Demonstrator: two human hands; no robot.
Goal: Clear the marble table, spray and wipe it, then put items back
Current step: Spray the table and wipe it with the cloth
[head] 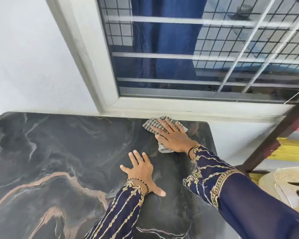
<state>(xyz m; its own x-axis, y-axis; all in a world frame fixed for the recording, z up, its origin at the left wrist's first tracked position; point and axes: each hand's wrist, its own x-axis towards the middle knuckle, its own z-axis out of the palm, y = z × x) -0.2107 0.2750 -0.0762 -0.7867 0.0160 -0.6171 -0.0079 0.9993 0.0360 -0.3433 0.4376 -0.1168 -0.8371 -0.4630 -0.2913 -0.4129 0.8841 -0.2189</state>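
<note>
The right hand (173, 137) lies flat on a checked cloth (149, 124), fingers straight and slightly fanned, palm pressing the cloth down; it grips nothing. A ring (167, 138) shows on one finger and a thin dark band (189, 150) circles the wrist. The cloth is crumpled under the hand, with grey-and-white checks sticking out past the fingertips and below the heel of the palm. It sits on the table (50, 144) close to the far right corner, just short of the far edge.

The left hand (141, 171) rests flat on the bare table top, nearer the person and a little to the left of the cloth, apart from it. Its fingers are spread wide and straight, thumb out to the right, and it holds nothing. A beaded bracelet (141, 182) sits at that wrist. Both arms wear dark blue sleeves with gold embroidery, the left sleeve (121, 209) and the right sleeve (231, 187).

The table top is black marble with white and tan veins, its corners rounded. Its far edge runs along a white wall (33, 57) and below the sill of a window (179, 57) with a white frame, bars and a wire grid. A blue curtain (171, 40) shows in the glass. Past the table's right edge a dark bar (274, 135) slants across.
</note>
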